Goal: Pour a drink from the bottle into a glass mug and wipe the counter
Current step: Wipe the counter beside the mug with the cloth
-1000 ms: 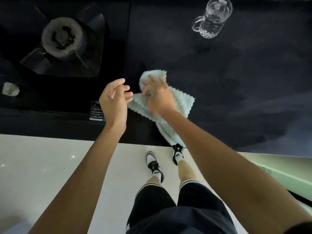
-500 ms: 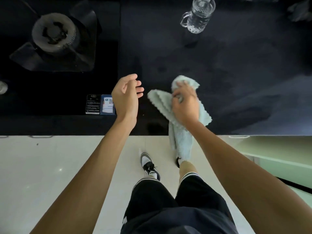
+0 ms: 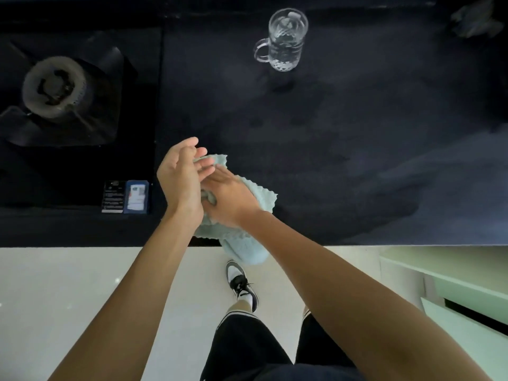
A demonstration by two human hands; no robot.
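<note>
pale blue cloth (image 3: 261, 192), black counter (image 3: 357, 133)

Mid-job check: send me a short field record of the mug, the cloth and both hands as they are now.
glass mug: upright, far side of the counter, seems to hold clear liquid
cloth: light blue, near the front edge, one end hanging over it
right hand: rests on the cloth; grip partly hidden
left hand: fingers straight, above the cloth's left end

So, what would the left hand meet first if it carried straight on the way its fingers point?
Probably the bunched light blue cloth held by the right hand, just beyond the left hand; depth is unclear.
</note>
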